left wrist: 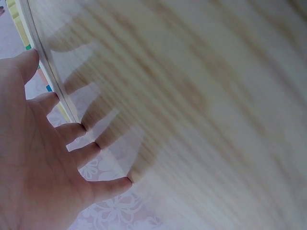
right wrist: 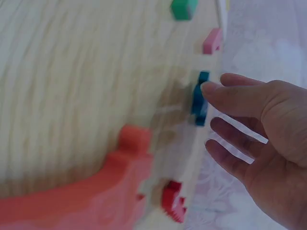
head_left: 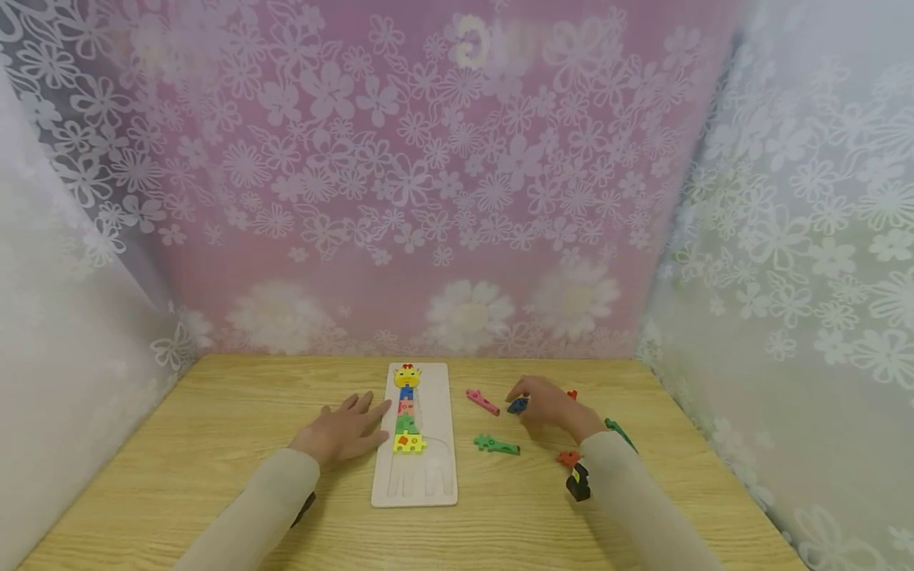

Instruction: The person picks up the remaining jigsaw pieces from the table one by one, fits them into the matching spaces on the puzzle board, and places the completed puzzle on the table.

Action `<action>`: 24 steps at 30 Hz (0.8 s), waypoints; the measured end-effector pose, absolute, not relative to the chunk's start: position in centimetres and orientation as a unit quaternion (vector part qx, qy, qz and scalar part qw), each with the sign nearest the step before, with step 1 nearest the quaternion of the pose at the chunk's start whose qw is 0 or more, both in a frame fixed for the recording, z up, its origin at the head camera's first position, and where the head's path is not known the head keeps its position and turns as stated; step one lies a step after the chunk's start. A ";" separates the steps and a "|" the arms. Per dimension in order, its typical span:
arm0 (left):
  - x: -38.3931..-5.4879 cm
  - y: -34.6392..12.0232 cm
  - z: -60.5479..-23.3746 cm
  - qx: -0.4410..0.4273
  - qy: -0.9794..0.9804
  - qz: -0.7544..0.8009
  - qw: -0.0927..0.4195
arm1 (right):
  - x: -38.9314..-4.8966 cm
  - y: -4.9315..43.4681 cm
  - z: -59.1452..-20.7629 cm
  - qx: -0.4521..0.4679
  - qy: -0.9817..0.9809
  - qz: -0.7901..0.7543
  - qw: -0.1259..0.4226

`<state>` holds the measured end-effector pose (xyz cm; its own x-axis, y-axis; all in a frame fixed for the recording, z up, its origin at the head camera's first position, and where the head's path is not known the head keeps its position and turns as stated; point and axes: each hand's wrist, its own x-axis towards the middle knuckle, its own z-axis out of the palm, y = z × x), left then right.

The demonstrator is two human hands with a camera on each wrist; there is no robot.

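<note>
A pale puzzle board (head_left: 428, 496) lies on the table, with a column of giraffe pieces set in it, from a yellow giraffe head (head_left: 407, 377) down to a yellow piece (head_left: 409, 443). My left hand (head_left: 344, 429) rests spread on the board's left side, thumb and a fingertip at its edge. To the right of the board, my right hand (head_left: 548, 403) holds a dark blue puzzle piece (right wrist: 198, 101) low at the table, thumb against it. In the right wrist view the thumb hides part of that piece.
Loose pieces lie around the right hand: a pink one (head_left: 483, 401), a green one (head_left: 497, 445), an orange-red one (head_left: 568, 458), a small red one (right wrist: 173, 201) and another green one (head_left: 620, 433). Flowered curtains enclose the wooden table (head_left: 236, 412).
</note>
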<state>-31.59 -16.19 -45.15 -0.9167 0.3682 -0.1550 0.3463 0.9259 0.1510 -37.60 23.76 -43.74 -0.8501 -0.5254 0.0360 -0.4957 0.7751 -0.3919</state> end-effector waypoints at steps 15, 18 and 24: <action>-32.0 -16.3 -45.5 0.180 0.978 0.060 0.092 | -37.8 25.2 -44.4 -0.294 0.936 -0.193 0.020; -31.9 -16.3 -45.4 0.181 0.977 0.058 0.092 | -37.8 25.1 -44.5 -0.302 0.934 -0.190 0.016; -31.6 -16.2 -45.2 0.185 0.976 0.068 0.091 | -37.6 24.9 -44.5 -0.307 0.934 -0.182 0.008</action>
